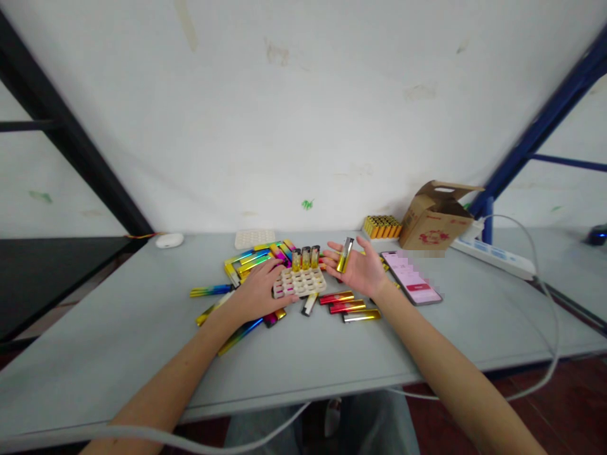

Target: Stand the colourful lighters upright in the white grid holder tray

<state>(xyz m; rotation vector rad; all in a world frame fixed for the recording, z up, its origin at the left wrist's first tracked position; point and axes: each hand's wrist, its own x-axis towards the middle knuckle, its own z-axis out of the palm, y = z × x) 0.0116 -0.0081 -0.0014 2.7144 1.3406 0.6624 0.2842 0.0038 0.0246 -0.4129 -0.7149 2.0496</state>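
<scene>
A pale tray with rows of holes (300,284) lies on the grey table, with three yellow lighters (306,258) upright along its back row. My left hand (260,289) rests at the tray's left side, fingers apart. To the right of the tray, my right hand (360,270) is turned palm up with a yellow and silver lighter (345,254) lying across its fingers. Shiny coloured lighters are scattered around my left hand. Red lighters (336,297) and a silver and gold one (361,316) lie in front of my right hand.
At the back stand a second pale tray (255,238), a filled tray of yellow lighters (382,227) and an open cardboard box (434,221). A phone (411,278), a power strip (496,258) and a white cable are at the right. A white case (169,241) sits back left.
</scene>
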